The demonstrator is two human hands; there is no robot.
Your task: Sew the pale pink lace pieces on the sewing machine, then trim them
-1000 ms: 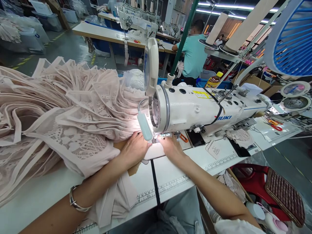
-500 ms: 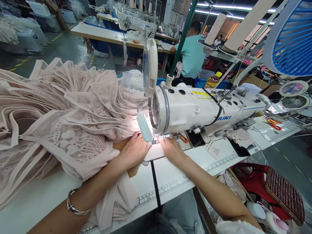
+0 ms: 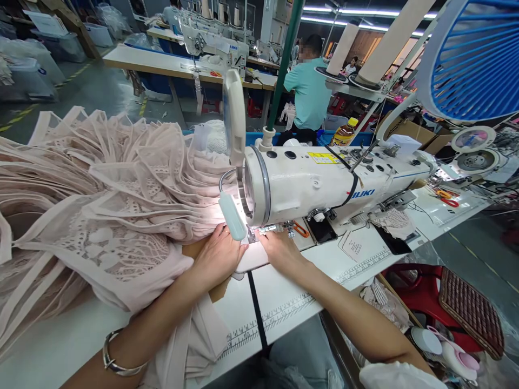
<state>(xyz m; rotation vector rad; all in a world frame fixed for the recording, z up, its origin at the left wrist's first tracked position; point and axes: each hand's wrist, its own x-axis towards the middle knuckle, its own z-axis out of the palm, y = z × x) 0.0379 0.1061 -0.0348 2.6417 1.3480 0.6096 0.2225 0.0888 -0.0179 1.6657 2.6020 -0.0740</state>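
Under the head of a white sewing machine, both my hands rest close to the lit needle area. My left hand lies on beige fabric with its fingers stretched forward; a pale green lamp covers part of them. Across a small gap, my right hand has its fingers pressed together beside the presser foot, their tips partly hidden by machine parts. What they pinch is too small to make out. A large heap of beige lace garments spreads left of my left hand. Beige fabric strips hang below my left wrist.
Orange-handled scissors and a dark phone lie right of the needle. A printed ruler runs along the table's front. A blue fan hangs upper right. Beyond the machine, a person in a teal shirt faces away.
The whole view has shifted, so the machine and heap appear slightly farther left. Both hands stay by the needle, with little change in their pose.
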